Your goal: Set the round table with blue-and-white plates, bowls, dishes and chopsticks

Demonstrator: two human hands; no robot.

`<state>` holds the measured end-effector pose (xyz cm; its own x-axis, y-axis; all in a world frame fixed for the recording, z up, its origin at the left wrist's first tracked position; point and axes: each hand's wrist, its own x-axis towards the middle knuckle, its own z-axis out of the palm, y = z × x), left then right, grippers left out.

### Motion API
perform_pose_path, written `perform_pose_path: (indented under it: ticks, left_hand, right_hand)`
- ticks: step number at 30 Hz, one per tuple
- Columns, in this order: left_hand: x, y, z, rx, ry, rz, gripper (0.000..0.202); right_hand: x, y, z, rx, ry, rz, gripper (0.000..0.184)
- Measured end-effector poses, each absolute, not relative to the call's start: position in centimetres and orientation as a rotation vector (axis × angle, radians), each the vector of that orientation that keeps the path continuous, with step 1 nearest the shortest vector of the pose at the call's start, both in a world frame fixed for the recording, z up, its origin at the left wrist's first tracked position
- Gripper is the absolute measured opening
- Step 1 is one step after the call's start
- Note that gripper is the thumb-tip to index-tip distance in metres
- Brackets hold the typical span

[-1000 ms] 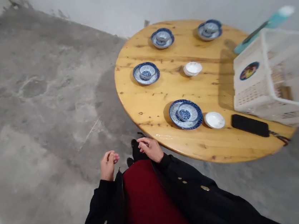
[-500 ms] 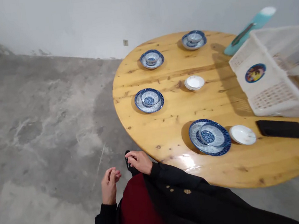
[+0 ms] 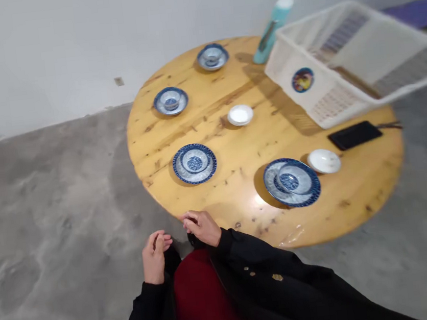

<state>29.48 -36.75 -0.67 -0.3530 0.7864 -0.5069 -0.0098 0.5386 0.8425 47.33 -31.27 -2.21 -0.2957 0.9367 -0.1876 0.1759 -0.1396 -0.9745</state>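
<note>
My left hand [image 3: 156, 257] hangs over the floor in front of my body, its fingers loosely bent and nothing in it. Beside it, at the near left edge of the round wooden table [image 3: 237, 198], my right hand [image 3: 203, 228] is half curled and also holds nothing. Nearest to the right hand on the table is a blue-and-white plate [image 3: 178, 170] with a matching bowl [image 3: 194, 160] on it. Farther right, another patterned plate [image 3: 272, 184] carries a bowl [image 3: 295, 178]. A small white dish [image 3: 323, 161] sits against or close to that plate.
Two more plate-and-bowl sets [image 3: 171, 101] [image 3: 213, 57] stand along the far left rim. Small white dishes [image 3: 240, 115] are stacked mid-table. At the right are a white plastic basket [image 3: 329, 96], a turquoise bottle [image 3: 270, 33] and a black phone [image 3: 354, 135]. Behind rises a wall [image 3: 70, 53].
The view has turned right, so the table and its things appear farther left and more of the basket shows. Both hands keep nearly the same pose; the right now overlaps the table edge.
</note>
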Motion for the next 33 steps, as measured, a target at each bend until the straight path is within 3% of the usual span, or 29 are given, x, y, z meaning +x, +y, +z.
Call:
perform_pose_path:
  ticks: [11,23,33]
  left_hand:
    - [25.0,-19.2,-0.2,1.069,1.436,0.73,0.049]
    - [20.9,-8.4,-2.8,1.178,1.192,0.436,0.046]
    - [26.1,-2.0,-2.0,1.281,1.101,0.352,0.044]
  right_hand:
    - [44.0,-28.6,-2.2,-1.578,-0.877,1.151,0.028]
    - [36.2,-26.3,-1.8,-1.799,-0.348,0.871,0.036]
    - [43.2,-23.4,-1.9,-1.818,-0.245,0.626,0.036]
